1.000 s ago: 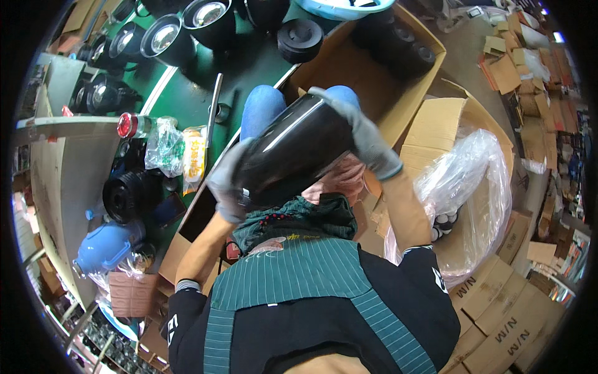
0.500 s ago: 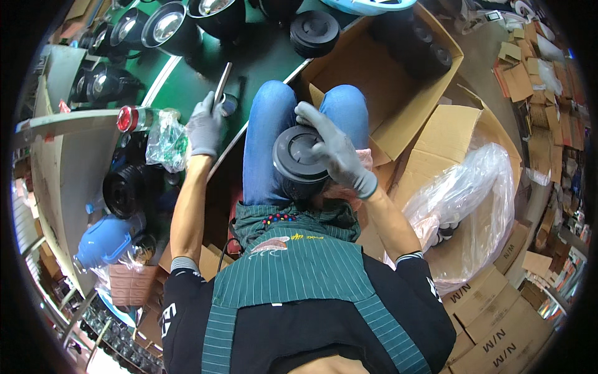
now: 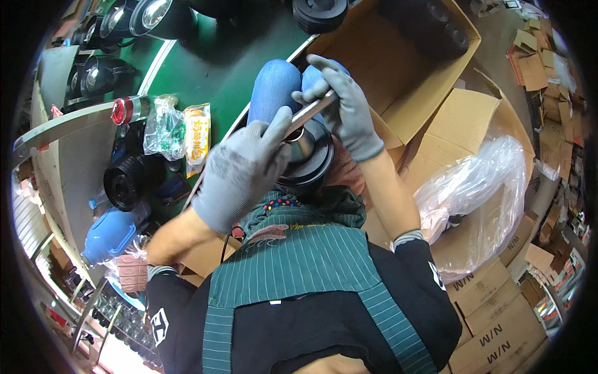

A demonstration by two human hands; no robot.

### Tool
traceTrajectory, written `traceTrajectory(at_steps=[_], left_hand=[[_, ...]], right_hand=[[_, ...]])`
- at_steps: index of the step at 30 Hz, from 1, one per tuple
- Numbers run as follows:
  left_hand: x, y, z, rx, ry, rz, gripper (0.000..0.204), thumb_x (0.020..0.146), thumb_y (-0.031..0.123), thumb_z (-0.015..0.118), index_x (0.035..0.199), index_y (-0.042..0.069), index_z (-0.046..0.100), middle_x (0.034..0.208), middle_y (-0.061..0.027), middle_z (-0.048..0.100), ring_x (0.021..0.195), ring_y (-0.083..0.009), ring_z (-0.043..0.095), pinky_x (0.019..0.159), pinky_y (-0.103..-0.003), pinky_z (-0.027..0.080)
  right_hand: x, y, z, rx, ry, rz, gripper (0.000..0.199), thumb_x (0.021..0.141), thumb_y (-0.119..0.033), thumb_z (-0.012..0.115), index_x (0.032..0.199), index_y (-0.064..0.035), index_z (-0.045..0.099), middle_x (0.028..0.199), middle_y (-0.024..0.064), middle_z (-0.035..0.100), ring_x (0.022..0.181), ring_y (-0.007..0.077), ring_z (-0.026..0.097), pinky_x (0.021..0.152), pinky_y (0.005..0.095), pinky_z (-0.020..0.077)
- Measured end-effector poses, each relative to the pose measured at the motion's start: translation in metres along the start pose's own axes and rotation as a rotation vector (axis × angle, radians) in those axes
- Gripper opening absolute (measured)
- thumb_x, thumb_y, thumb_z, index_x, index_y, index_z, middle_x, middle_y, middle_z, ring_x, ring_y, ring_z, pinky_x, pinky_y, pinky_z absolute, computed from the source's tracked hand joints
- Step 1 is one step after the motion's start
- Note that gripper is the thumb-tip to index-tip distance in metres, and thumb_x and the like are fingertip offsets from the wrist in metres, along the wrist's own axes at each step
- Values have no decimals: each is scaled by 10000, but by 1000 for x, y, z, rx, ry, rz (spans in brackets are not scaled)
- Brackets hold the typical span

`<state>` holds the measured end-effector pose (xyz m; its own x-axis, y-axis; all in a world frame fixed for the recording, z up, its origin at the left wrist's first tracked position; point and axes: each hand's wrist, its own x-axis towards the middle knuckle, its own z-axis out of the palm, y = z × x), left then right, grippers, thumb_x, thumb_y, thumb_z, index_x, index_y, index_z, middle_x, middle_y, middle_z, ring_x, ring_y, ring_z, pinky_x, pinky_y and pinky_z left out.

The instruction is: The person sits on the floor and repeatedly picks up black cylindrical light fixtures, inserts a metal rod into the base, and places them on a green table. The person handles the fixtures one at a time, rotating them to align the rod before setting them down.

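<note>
Doing this well probably means keeping the bar (image 3: 309, 115) steady, its steel cup (image 3: 303, 147) square on the black canister (image 3: 319, 163), both ends pushed evenly. Left hand (image 3: 240, 168) wraps the bar's 8-o'clock end; right hand (image 3: 352, 115) half-curls at its 2-o'clock end, firmness can't tell. Canister sits by the thighs (image 3: 273, 93), about 4 o'clock from left fingers, 6 to 7 from right.

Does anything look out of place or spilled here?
Possibly: a yellow-and-white packet and crumpled plastic bag lie on the green workbench near a ribbed black part, like stray packaging. No spill shows.
</note>
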<state>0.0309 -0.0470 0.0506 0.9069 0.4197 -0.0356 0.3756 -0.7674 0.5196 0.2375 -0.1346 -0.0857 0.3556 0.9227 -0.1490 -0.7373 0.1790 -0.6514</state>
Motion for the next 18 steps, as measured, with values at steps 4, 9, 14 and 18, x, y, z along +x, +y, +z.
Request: traceTrajectory(at_steps=[4, 9, 14, 18], left_hand=[[-6, 56, 14, 223, 75, -73, 741, 881, 393, 844, 1480, 38, 590, 1193, -178, 591, 1132, -373, 593, 992, -540, 467], [-8, 64, 18, 122, 210, -46, 812, 930, 344, 770, 1600, 0, 468, 1630, -286, 415, 1497, -505, 414, 1257, -611, 309], [-22, -16, 30, -193, 327, -141, 490, 1136, 282, 434, 1457, -50, 599, 1414, -280, 631, 1345, -423, 598, 1164, -488, 450], [-3, -37, 34, -655, 109, -157, 679, 1193, 445, 245, 1289, -17, 733, 1225, -189, 769, 1167, -297, 729, 1055, -415, 533]], right_hand=[[46, 30, -3, -2, -267, 149, 433, 1148, -201, 523, 1473, 84, 555, 917, 114, 790, 900, 197, 797, 906, 313, 636], [37, 29, -11, 43, -289, 265, 426, 1150, -247, 536, 1437, 66, 576, 948, 123, 797, 965, 228, 792, 933, 341, 635], [-53, -7, -17, 101, -270, 56, 427, 1121, -239, 459, 1292, 105, 647, 971, 218, 773, 1069, 319, 765, 1231, 541, 451], [-81, -34, -2, -160, -412, -137, 571, 1038, -296, 385, 828, 70, 770, 765, 169, 697, 1061, 333, 706, 1265, 628, 349]])
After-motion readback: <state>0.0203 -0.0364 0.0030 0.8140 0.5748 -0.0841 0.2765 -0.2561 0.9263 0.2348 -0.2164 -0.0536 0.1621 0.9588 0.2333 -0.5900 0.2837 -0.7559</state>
